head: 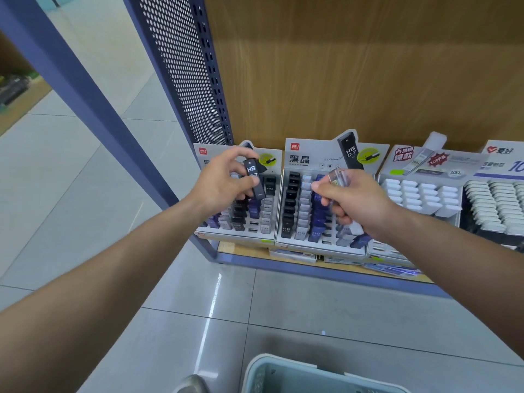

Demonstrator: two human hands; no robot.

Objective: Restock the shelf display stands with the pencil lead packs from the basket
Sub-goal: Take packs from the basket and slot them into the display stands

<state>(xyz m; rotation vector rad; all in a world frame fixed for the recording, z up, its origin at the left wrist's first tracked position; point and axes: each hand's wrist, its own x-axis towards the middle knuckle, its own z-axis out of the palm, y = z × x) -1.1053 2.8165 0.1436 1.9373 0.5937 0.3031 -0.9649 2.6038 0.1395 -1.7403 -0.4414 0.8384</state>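
My left hand [219, 180] pinches a black HB 0.7 pencil lead pack [254, 178] above the leftmost display stand [241, 231], whose slots hold black, blue and white packs. My right hand [354, 202] grips a few packs, a clear one [337, 177] sticking up between thumb and fingers, in front of the second display stand [295, 219]. The pale green basket [286, 370] sits on the floor at the bottom edge; its contents are out of sight.
Two more display stands with white packs [419, 197] and grey-white packs [493, 205] stand to the right on the low shelf. A blue perforated shelf side panel [187, 69] and post [71, 80] rise at left. A wooden back panel is behind; tiled floor below.
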